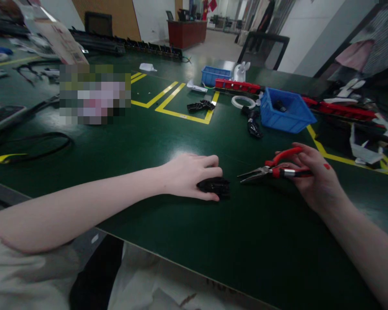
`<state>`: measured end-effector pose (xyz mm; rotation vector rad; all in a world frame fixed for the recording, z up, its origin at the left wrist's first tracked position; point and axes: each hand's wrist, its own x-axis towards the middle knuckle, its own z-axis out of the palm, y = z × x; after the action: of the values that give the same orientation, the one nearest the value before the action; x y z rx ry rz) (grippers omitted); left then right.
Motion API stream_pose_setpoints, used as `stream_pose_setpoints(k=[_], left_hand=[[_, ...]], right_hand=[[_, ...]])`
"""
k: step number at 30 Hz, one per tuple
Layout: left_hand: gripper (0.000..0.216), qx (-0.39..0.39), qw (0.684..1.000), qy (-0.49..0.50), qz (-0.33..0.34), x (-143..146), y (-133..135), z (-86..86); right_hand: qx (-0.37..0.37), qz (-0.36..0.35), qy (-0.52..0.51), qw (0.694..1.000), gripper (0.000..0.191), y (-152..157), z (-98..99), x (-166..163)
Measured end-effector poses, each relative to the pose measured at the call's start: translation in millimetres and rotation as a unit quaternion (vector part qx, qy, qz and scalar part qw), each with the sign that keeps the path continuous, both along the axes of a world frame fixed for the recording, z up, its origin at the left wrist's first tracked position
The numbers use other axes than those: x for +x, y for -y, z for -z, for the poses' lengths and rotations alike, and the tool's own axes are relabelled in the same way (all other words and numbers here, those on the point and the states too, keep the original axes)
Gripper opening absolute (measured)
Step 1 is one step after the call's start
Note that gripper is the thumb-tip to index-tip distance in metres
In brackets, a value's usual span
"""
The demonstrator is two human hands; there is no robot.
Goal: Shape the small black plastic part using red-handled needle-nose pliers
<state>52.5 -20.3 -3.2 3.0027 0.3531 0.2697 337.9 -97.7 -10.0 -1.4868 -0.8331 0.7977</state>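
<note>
My left hand (190, 174) rests on the dark green table (181, 232) with its fingers closed around a small black plastic part (215, 186). My right hand (310, 178) grips red-handled needle-nose pliers (274, 168). The pliers' jaws point left toward the black part and stop a short way from it, a little above the table.
A blue bin (286, 111) stands behind my right hand, with black parts (254, 125) beside it and more (200, 105) inside yellow floor-tape lines. Farther back lie red trays (237, 85), a second blue bin (215, 75) and a white tape ring (244, 102). A black cable (35, 146) loops at left.
</note>
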Motion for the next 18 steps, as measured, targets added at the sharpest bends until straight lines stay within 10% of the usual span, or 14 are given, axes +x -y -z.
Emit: stream_pose_setpoints(k=[8, 12, 18], left_hand=[[0.050, -0.007, 1.000, -0.001, -0.005, 0, -4, -1.3], [0.053, -0.006, 1.000, 0.012, 0.001, -1, -6, -1.2], [0.052, -0.014, 1.000, 0.020, 0.005, -1, -9, 1.0]], right_hand=[[-0.048, -0.063, 0.273, 0.959, 0.065, -7, 6.8, 51], [-0.057, -0.114, 0.476, 0.870, 0.081, -9, 13.6, 64], [0.127, -0.241, 0.600, 0.752, 0.080, -12, 29.5, 50]])
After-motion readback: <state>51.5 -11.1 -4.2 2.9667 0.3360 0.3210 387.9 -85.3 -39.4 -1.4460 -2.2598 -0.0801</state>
